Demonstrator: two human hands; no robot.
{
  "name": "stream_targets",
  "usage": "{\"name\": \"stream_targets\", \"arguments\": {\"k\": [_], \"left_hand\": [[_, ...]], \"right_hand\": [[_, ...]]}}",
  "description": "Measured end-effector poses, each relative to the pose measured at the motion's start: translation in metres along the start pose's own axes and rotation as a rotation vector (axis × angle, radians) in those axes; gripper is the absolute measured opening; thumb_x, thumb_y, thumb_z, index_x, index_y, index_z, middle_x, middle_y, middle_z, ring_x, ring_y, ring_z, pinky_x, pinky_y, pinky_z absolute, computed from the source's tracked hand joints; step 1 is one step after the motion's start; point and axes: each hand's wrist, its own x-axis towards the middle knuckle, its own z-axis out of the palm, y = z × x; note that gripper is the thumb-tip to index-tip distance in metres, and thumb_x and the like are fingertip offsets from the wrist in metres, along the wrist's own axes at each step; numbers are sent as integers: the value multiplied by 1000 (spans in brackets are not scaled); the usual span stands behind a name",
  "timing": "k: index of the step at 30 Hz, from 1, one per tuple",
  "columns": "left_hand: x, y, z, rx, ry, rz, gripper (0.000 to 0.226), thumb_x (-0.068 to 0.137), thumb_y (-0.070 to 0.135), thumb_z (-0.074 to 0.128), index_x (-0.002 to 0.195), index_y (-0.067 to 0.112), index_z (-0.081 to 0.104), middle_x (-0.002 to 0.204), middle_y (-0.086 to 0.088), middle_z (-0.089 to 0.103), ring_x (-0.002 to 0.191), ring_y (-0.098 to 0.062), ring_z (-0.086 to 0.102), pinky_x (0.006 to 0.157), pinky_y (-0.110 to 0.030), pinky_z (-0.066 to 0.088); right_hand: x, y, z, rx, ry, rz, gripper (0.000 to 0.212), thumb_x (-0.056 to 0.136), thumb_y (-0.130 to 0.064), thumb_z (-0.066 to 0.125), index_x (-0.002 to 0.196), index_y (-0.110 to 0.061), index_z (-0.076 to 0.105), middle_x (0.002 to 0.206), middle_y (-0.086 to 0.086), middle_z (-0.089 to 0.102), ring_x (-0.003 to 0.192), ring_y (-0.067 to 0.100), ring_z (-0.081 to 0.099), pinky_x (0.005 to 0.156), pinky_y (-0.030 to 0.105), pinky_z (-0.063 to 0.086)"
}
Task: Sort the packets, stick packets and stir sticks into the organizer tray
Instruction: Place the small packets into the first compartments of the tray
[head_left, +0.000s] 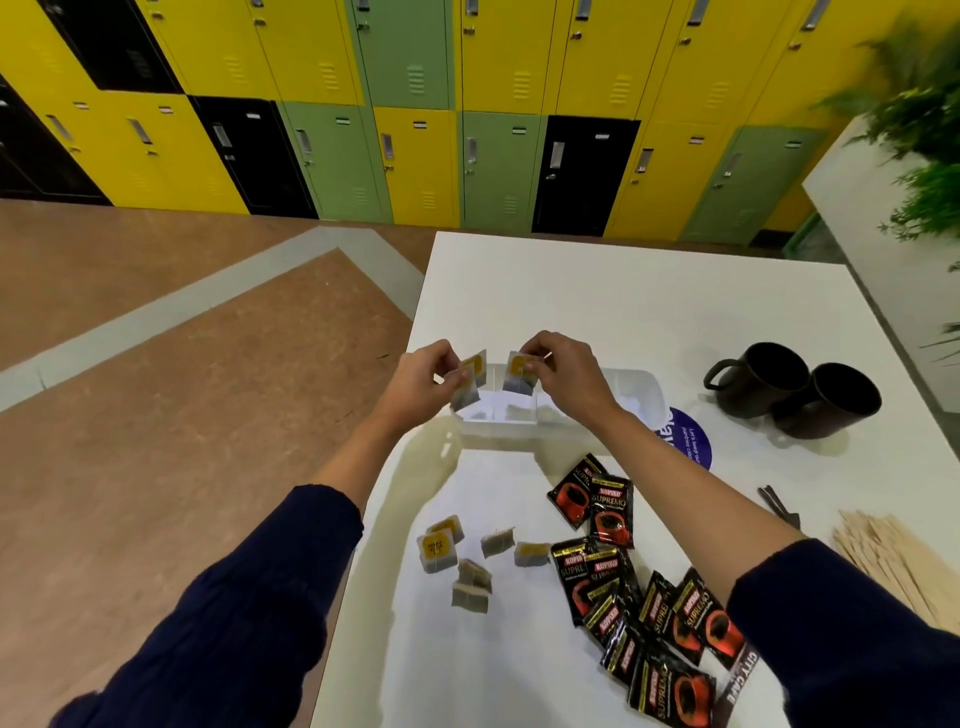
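My left hand (428, 376) pinches a yellow-tagged tea bag (470, 382) above the left end of the clear organizer tray (641, 395). My right hand (563, 376) pinches a second tea bag (519, 374) just above the tray's left compartments. More tea bags (462, 558) lie loose on the white table (623, 301) near me. Several black and red coffee packets (623, 587) are spread to their right. A pile of wooden stir sticks (893, 561) lies at the right edge.
Two black mugs (795, 389) stand at the right of the tray, next to a round blue sticker (688, 439). Some dark sticks (776, 504) lie beside the wooden pile. The table's left edge drops to the floor; lockers line the far wall, a plant stands at right.
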Motion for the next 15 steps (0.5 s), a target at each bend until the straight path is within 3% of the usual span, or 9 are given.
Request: {"name": "stream_targets", "arguments": {"k": [3,7,12,15], "left_hand": [[14,-2,6,-22,-8,-26,14,85,14,65,75,11,55,78,-3,68,70,-10,59,62,-9,40],[24,-9,17,-41,-44,-57,11,85,11,63,81,13,52,74,-4,64,70,-23,59,66,-38,48],[35,-11,27,48,-123,15,11,89,9,57,99,14,55,81,0,62,77,-22,60,68,-30,47],[41,-13,31,93,-139,34,12,87,9,58,97,15,58,79,1,60,75,-20,57,69,-31,48]], "right_hand": [[8,8,6,-9,-35,17,10,87,-6,58,94,-10,65,93,3,68,81,20,64,77,37,53],[14,17,14,-61,-85,26,13,87,-6,56,94,-12,65,93,4,69,84,22,63,77,43,53],[19,29,22,-170,-101,16,16,87,-5,57,99,-11,66,94,6,70,93,24,58,82,36,46],[23,33,27,-221,-90,-6,15,88,-8,57,99,-13,66,95,4,70,97,23,50,84,32,35]]}}
